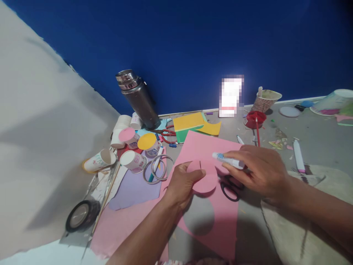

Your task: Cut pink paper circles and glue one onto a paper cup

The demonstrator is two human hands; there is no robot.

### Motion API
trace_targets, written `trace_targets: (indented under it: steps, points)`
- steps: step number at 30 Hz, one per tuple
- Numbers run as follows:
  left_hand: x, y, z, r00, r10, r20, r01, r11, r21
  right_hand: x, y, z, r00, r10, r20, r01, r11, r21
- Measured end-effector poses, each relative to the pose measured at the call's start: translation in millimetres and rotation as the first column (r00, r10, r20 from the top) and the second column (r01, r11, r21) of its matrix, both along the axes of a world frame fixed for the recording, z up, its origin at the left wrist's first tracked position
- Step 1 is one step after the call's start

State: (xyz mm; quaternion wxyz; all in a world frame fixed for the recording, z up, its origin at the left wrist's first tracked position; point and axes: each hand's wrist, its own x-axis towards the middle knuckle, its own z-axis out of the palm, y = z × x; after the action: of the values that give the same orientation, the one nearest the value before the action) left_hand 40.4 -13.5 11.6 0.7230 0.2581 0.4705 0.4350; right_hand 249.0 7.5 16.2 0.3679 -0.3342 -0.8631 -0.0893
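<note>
Left hand (180, 184) is pinched on a pink paper circle (202, 178), held over the pink sheet (212, 217). Right hand (257, 171) is closed around a glue tube (228, 160), tip aimed at the circle. Tube label is blurred, unreadable. Black scissors (230, 189) are seen just right of the circle.

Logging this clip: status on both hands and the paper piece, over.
Left hand pinching round pink paper cut-out. Right hand gripping white glue stick with blue label, tip beside it. Black-handled scissors under right hand, on pink paper sheet.
</note>
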Motion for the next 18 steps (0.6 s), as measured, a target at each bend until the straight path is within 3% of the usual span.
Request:
trace_targets:
  steps: [5,9,13,18]
  points:
    - [-1,-1,-1.0,0.999,-0.036,0.006,0.036,0.999,0.02,-10,-9,-0.4,0.991,0.117,0.063,-0.116,0.993,-0.029]
    - [-2,-1,-2.6,0.999,-0.042,-0.012,0.042,0.999,0.01,-6,1,-3.5,0.995,0.029,0.092,-0.031,0.999,0.023]
    - [-1,0,-2.9,0.999,-0.031,-0.029,0.032,0.999,0.01,1,5,-0.7,1.0,-0.008,0.005,0.008,1.0,-0.021]
    - [-1,-1,-2.6,0.996,-0.053,-0.069,0.057,0.997,0.049,-8,-9,-0.3,0.991,0.129,0.021,-0.127,0.989,-0.077]
